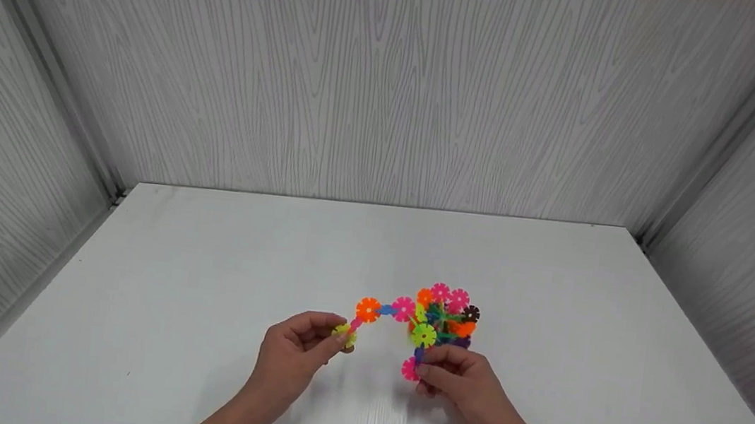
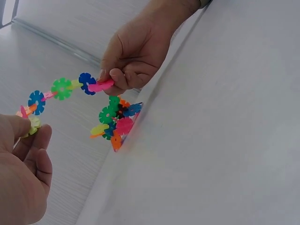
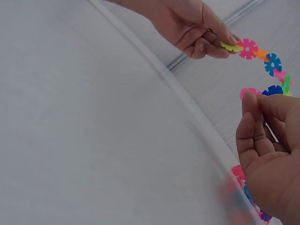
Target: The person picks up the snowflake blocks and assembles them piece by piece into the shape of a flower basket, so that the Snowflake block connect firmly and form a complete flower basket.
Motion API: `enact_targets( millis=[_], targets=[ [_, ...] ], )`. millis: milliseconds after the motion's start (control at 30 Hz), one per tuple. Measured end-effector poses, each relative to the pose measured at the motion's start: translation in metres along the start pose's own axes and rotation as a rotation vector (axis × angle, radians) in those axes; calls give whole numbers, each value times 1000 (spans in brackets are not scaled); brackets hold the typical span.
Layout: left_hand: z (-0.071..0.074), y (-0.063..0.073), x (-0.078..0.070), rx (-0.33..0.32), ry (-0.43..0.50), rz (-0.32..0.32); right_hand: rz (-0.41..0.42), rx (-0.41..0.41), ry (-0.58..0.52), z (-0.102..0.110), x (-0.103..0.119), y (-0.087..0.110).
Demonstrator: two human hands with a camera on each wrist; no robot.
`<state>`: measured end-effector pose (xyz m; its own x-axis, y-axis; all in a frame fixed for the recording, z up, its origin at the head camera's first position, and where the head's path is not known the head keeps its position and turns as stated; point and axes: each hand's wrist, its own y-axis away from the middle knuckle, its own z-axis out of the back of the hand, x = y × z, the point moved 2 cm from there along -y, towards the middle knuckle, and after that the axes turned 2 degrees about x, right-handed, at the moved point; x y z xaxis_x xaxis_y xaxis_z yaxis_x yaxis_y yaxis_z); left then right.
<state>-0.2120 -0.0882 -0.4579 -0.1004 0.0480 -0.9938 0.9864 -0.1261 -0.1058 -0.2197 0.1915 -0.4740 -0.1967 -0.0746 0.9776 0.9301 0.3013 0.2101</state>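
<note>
A curved chain of slotted plastic snowflake discs (image 1: 368,310) spans between my two hands, raised off the table. My left hand (image 1: 294,353) pinches the yellow disc (image 2: 35,125) at one end between thumb and fingers. At the other end, my right hand (image 1: 465,380) pinches a pink disc (image 2: 101,86), which is slotted to a dark blue disc (image 2: 87,83). Between them run pink, orange, blue, pink, green and yellow discs, joined edge to edge. In the right wrist view, fingertips of my right hand (image 3: 276,145) cover the lower part of the pink disc (image 3: 250,93).
Just beyond my right hand, a heap of snowflake discs (image 1: 458,298) in pink, orange, green, purple and black lies on the white table (image 1: 238,246). Grey wood-grain panels (image 1: 392,86) stand at the back and both sides.
</note>
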Motion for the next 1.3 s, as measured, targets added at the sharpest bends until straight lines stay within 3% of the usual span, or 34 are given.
enact_targets(
  millis=[233, 467, 567, 700, 933, 1100, 1300],
  targets=[
    [-5, -3, -3, 67, 14, -54, 84, -51, 17, 9, 9, 4],
    [-20, -21, -9, 128, -57, -124, 130, -239, -27, 36, 26, 9],
    [-35, -32, -8, 158, -187, -162, 147, -320, -57, 54, 32, 10],
    [-62, -47, -6, 195, -379, -218, 182, -364, -117, 76, 37, 10],
    [-106, -66, -7, 252, -542, -348, 221, -362, -178, 96, 36, 9],
    [-130, -74, -3, 230, -754, -493, 223, -357, -161, 99, 28, 8],
    [-148, -80, 6, 157, -988, -565, 177, -363, -144, 93, 16, 6]
  ],
)
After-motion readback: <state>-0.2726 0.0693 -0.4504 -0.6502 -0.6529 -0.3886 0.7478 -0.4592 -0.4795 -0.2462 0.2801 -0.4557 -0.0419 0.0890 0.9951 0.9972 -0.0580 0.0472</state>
